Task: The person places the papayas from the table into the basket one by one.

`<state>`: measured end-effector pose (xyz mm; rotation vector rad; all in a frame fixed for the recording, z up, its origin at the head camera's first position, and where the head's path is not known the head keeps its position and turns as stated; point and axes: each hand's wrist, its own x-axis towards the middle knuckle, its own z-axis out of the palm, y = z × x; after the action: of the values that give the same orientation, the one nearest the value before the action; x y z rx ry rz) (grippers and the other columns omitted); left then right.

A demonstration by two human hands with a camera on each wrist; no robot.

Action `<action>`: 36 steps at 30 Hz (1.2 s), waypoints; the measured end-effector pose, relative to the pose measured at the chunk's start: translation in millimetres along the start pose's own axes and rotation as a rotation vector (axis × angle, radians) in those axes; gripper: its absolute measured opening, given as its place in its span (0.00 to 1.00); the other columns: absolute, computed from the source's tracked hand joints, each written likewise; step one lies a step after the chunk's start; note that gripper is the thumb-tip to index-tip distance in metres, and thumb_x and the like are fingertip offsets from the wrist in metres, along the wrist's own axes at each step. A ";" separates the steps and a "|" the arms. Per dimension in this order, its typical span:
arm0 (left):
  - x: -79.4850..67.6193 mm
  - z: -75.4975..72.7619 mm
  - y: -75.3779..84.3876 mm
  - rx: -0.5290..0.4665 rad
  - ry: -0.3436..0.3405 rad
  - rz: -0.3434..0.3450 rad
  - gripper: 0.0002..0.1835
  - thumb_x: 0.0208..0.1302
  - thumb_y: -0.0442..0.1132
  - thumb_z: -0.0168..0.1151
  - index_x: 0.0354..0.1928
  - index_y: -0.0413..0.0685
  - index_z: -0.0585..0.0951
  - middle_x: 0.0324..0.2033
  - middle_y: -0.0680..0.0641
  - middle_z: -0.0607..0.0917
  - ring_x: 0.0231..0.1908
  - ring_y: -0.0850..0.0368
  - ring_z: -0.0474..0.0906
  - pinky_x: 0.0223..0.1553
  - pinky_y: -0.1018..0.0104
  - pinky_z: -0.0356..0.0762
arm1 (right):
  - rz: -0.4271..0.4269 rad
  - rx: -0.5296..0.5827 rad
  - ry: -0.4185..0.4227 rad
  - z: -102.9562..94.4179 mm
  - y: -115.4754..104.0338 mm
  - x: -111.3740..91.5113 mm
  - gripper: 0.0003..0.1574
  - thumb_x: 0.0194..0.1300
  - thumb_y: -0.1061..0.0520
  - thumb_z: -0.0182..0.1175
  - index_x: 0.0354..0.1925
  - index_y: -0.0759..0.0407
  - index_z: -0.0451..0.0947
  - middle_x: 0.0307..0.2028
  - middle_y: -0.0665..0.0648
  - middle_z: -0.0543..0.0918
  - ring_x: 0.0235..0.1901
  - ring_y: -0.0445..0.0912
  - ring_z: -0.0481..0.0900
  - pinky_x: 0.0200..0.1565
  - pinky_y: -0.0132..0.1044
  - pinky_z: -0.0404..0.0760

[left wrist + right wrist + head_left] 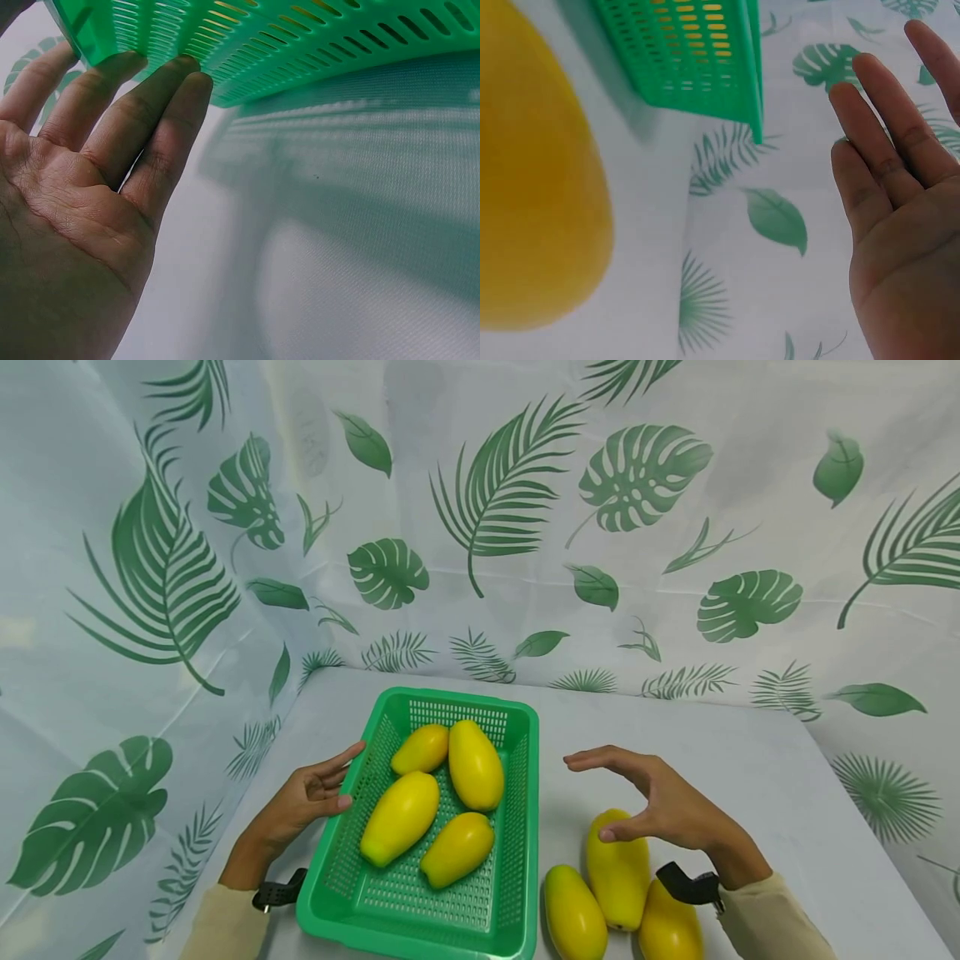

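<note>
A green plastic basket (530, 827) with slotted walls stands on the table, holding several yellow papayas (476, 766). My left hand (307, 793) is at its left side, thumb and fingertips right at the rim. In the left wrist view that hand (82, 195) has its fingers extended against the outside of the slotted basket wall (300, 60). To the right of the basket, my right hand (667, 797) hovers with fingers spread apart from the thumb, holding nothing. Its thumb overlaps a yellow papaya (618, 877) lying below; a large papaya (532, 187) fills the left of the right wrist view.
Two more papayas, one nearer the basket (575, 914) and one by the right wrist (670, 927), lie at the front right. A white table (720, 735) meets a leaf-printed curtain (525, 610) behind and at the sides. Dark straps (281, 891) circle both wrists.
</note>
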<state>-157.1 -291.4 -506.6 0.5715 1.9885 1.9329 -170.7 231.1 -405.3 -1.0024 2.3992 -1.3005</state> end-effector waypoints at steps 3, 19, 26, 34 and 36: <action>-0.2 -0.1 -0.3 -0.015 -0.002 0.002 0.39 0.72 0.29 0.55 0.79 0.57 0.54 0.79 0.46 0.53 0.72 0.62 0.62 0.63 0.64 0.75 | 0.002 0.024 -0.029 -0.1 6.0 -5.1 0.44 0.53 0.57 0.75 0.67 0.45 0.72 0.67 0.50 0.75 0.70 0.44 0.67 0.63 0.77 0.58; -0.5 -0.2 0.3 -0.014 -0.002 -0.001 0.39 0.71 0.29 0.55 0.79 0.56 0.54 0.78 0.43 0.53 0.70 0.62 0.65 0.62 0.63 0.76 | 0.041 0.116 -0.159 -0.8 48.1 -17.6 0.44 0.53 0.59 0.73 0.67 0.46 0.72 0.67 0.49 0.75 0.69 0.44 0.68 0.60 0.82 0.52; 0.1 -0.3 -0.1 -0.006 -0.003 -0.007 0.39 0.71 0.29 0.55 0.79 0.57 0.54 0.78 0.44 0.53 0.71 0.62 0.64 0.62 0.62 0.76 | 0.041 0.165 -0.235 -4.3 66.7 -20.2 0.42 0.55 0.60 0.71 0.68 0.49 0.71 0.68 0.52 0.74 0.70 0.46 0.67 0.60 0.84 0.50; -0.8 0.4 0.9 0.017 0.007 -0.018 0.39 0.71 0.31 0.56 0.79 0.58 0.55 0.78 0.45 0.54 0.72 0.58 0.62 0.63 0.56 0.76 | 0.058 0.178 -0.293 -3.1 85.5 -25.4 0.40 0.56 0.59 0.72 0.67 0.53 0.73 0.67 0.61 0.73 0.69 0.45 0.68 0.60 0.82 0.55; -1.0 0.6 1.1 0.027 0.009 -0.019 0.39 0.71 0.31 0.56 0.79 0.58 0.55 0.78 0.45 0.53 0.73 0.54 0.60 0.64 0.54 0.75 | 0.073 0.182 -0.306 -2.7 89.7 -26.4 0.40 0.56 0.57 0.72 0.66 0.55 0.73 0.67 0.62 0.74 0.69 0.45 0.68 0.60 0.81 0.56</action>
<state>-155.8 -291.4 -505.6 0.5493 2.0206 1.9038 -193.5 283.7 -479.2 -0.9727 2.0325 -1.2156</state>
